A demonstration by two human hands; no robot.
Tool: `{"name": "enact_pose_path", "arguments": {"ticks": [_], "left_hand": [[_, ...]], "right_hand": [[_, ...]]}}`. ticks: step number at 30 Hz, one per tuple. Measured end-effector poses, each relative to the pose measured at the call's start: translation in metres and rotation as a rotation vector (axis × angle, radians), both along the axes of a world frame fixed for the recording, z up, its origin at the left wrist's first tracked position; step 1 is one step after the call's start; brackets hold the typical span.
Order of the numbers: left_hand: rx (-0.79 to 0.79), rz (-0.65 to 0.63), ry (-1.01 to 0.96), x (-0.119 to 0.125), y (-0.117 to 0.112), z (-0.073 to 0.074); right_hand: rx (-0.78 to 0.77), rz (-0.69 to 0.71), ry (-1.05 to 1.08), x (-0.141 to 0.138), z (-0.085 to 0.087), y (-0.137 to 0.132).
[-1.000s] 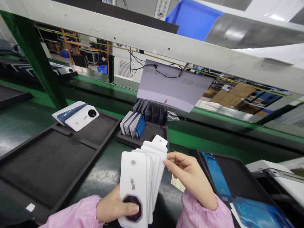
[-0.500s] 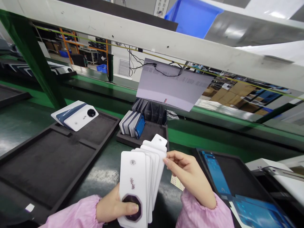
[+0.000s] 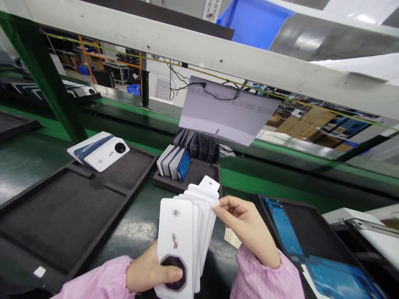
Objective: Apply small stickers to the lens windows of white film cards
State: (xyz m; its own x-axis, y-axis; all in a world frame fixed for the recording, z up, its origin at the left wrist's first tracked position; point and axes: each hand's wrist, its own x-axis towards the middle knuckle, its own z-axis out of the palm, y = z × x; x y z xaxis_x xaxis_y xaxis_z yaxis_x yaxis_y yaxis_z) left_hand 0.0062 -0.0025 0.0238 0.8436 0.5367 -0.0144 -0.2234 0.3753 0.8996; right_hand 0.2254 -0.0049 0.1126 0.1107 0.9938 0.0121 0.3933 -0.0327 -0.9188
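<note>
A fanned stack of white phone back covers (image 3: 176, 232) is held up in front of me, the nearest one showing a dark octagonal camera area at its lower end. My left hand (image 3: 152, 270) grips the stack from the lower left, its thumb pressed over that dark area. With thumb and fingertips, my right hand (image 3: 241, 216) pinches the upper right edge of a cover farther back in the fan. Behind the stack, a black foam tray (image 3: 202, 169) carries a row of upright white and dark blue covers (image 3: 171, 162) with a blue-filmed one at its end.
On the left lies a large black tray (image 3: 77, 220) with a few white and blue covers (image 3: 104, 153) at its far edge. Blue film pieces (image 3: 285, 224) lie in a black tray at right. A grey panel (image 3: 227, 108) hangs under the white shelf beam (image 3: 187, 45).
The stack has shifted very slightly to the right in view. My right thumb has slid a little left along the cover's edge; both hands keep their hold.
</note>
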Motion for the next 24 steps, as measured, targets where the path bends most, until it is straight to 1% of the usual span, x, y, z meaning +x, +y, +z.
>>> {"name": "enact_pose_path", "arguments": {"ticks": [3, 5, 6, 7, 9, 11, 12, 13, 14, 16, 18, 22, 24], "left_hand": [[0.006, 0.006, 0.001, 0.0, 0.0, 0.003], [0.003, 0.006, 0.004, 0.0, 0.0, 0.004], [-0.001, 0.003, 0.003, 0.0, 0.0, 0.004], [-0.005, 0.003, 0.002, 0.0, 0.0, 0.005], [-0.007, 0.013, 0.005, 0.0, 0.0, 0.004], [-0.01, 0.03, 0.007, -0.001, 0.0, 0.003], [-0.01, 0.035, 0.006, -0.001, 0.0, 0.003], [-0.009, 0.038, 0.001, -0.001, -0.001, 0.003], [-0.006, 0.031, -0.006, -0.002, -0.001, 0.002], [0.018, 0.026, -0.013, -0.002, -0.002, 0.002], [0.045, 0.038, -0.008, -0.003, -0.002, 0.001], [0.061, 0.043, 0.008, -0.004, -0.003, -0.002], [0.063, 0.05, 0.015, -0.004, -0.003, -0.002]], "right_hand": [[0.004, 0.007, 0.014, -0.002, 0.0, 0.001], [0.041, -0.049, 0.053, -0.002, -0.002, 0.002], [0.084, -0.116, 0.087, -0.001, -0.003, 0.002], [0.147, -0.215, 0.136, 0.0, -0.005, 0.002], [0.342, -0.46, 0.273, 0.008, -0.007, 0.003], [0.562, -0.662, 0.406, 0.02, -0.009, 0.005], [0.648, -0.738, 0.454, 0.027, -0.01, 0.007], [0.702, -0.795, 0.485, 0.035, -0.012, 0.01], [0.723, -0.836, 0.501, 0.043, -0.015, 0.014], [0.685, -0.882, 0.517, 0.057, -0.025, 0.024], [0.589, -0.861, 0.526, 0.064, -0.04, 0.038], [0.327, -0.717, 0.53, 0.058, -0.077, 0.064], [0.216, -0.647, 0.521, 0.052, -0.091, 0.073]]}}
